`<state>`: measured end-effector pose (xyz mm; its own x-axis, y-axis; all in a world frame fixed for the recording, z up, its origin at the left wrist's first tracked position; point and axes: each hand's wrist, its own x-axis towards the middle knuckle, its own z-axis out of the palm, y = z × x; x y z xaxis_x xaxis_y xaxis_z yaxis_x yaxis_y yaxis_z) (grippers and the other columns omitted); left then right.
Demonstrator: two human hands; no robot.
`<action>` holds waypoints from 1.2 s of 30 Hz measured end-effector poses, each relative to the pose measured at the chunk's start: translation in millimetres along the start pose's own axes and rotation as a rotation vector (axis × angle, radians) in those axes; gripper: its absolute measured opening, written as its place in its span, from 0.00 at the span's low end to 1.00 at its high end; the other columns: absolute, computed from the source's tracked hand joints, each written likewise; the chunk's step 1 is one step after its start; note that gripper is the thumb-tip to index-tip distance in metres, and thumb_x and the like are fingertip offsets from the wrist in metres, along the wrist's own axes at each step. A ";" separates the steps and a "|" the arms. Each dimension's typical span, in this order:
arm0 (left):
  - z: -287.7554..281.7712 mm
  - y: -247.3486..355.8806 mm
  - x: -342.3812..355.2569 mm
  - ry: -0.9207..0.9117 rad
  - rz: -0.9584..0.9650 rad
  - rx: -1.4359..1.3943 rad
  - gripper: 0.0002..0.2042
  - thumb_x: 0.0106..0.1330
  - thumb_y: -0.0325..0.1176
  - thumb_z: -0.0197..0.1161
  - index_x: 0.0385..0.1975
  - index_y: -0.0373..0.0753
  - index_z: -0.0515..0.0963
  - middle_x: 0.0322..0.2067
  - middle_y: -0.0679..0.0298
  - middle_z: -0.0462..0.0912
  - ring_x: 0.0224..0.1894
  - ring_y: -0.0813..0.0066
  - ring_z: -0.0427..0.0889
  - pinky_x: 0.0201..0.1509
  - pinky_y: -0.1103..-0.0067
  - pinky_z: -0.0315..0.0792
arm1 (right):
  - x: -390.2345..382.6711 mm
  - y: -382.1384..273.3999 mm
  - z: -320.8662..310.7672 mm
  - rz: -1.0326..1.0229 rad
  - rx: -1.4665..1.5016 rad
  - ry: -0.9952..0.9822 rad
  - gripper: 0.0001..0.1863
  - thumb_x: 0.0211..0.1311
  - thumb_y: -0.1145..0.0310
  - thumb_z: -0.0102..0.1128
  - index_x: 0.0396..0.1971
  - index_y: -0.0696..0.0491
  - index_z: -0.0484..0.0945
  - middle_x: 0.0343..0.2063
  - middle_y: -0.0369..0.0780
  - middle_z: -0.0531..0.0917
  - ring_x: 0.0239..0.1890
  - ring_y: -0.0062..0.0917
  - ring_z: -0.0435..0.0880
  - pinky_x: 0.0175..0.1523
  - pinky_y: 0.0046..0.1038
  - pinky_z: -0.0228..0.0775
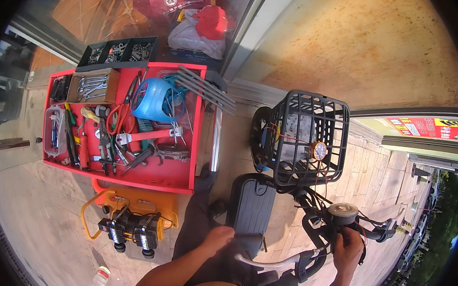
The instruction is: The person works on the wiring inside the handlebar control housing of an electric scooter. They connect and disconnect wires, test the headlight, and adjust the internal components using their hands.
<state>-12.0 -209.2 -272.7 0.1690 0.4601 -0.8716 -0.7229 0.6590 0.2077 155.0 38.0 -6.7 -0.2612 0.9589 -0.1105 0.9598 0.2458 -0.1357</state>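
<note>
Reaching right hand [349,251] up under gauge [343,209], can't tell whether gripping; holding left hand [219,239] loosely closed near black case [252,206]!

Pavement [365,174]: broad daylight, pale and nearly washed out over on the right
Red tool tray [197,141]: bright, colours really pop
Glass pane [95,6]: hazy with reflections — view through it looks murky
Round-topped housing [343,213]: pale top catches light, underside goes dark
Right hand [348,251]: lit fine, reasonably sharp
Trees [445,224]: dim, soft, squashed — fisheye rim bends everything, corners pure black
</note>
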 end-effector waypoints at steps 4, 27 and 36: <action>-22.3 -28.2 -3.7 0.047 0.182 0.078 0.12 0.68 0.35 0.61 0.47 0.37 0.78 0.36 0.68 0.81 0.35 0.82 0.76 0.38 0.84 0.69 | 7.0 -2.6 -4.4 -0.043 0.036 0.004 0.07 0.53 0.77 0.64 0.34 0.60 0.81 0.29 0.46 0.82 0.30 0.39 0.83 0.37 0.35 0.74; -111.1 -140.7 8.1 0.319 0.201 1.346 0.12 0.60 0.42 0.64 0.37 0.42 0.80 0.35 0.59 0.83 0.41 0.55 0.83 0.45 0.63 0.77 | 4.6 -4.0 -0.1 0.042 -0.009 0.002 0.08 0.57 0.76 0.64 0.36 0.61 0.82 0.28 0.44 0.83 0.26 0.29 0.82 0.34 0.28 0.71; -117.2 -147.3 15.5 0.348 0.246 1.302 0.11 0.58 0.40 0.64 0.35 0.41 0.80 0.36 0.58 0.83 0.39 0.54 0.83 0.44 0.63 0.77 | 11.3 -12.1 -1.9 -0.024 -0.147 -0.029 0.07 0.56 0.77 0.63 0.35 0.61 0.82 0.28 0.45 0.82 0.26 0.30 0.81 0.34 0.29 0.71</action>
<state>18.6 -368.9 -368.8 -0.1858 0.6007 -0.7776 0.4698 0.7493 0.4667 140.6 46.1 -4.4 -0.2848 0.9487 -0.1375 0.9575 0.2883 0.0064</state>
